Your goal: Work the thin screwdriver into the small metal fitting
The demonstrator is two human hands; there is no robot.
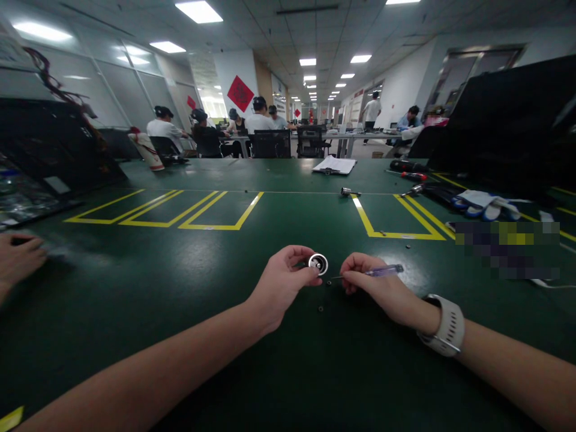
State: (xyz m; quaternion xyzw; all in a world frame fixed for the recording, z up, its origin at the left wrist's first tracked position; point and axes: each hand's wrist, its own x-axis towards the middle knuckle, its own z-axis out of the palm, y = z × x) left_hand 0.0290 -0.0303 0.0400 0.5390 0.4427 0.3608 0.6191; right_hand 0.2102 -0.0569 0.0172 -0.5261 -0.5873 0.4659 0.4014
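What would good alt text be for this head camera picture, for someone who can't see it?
Over a dark green table, the person's left hand holds a small round silver part while the right hand points a thin clear-handled screwdriver at it. Tiny dark screws lie just below, and another person's hand rests at the far left.

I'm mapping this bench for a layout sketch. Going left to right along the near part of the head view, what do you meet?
Another person's hand → left hand → round metal part → right hand → white wristwatch.
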